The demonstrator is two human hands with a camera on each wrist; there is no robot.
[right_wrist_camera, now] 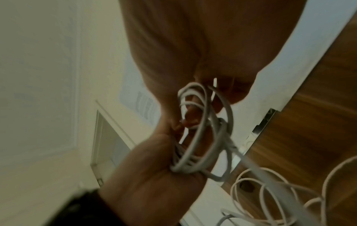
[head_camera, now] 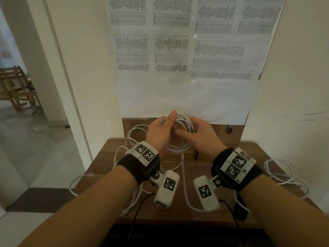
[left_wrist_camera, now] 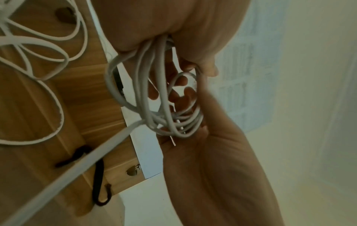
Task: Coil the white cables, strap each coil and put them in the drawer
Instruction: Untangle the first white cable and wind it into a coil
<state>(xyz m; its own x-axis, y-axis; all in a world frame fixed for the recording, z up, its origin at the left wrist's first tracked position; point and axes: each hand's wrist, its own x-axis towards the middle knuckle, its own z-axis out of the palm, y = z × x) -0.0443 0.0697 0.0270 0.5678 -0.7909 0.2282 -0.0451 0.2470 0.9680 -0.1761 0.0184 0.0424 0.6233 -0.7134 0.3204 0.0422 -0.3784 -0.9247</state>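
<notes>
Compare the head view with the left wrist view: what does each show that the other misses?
Only the head view shows the printed sheets on the wall, both wrist cameras, and a loose white cable hanging off the table's right edge. Only the left wrist view shows the underside of the coil, with the right hand's palm cupped beneath the loops. Both show the left hand gripping the coil at its top, a tail running down to the wooden table, and a black strap lying there unused.
</notes>
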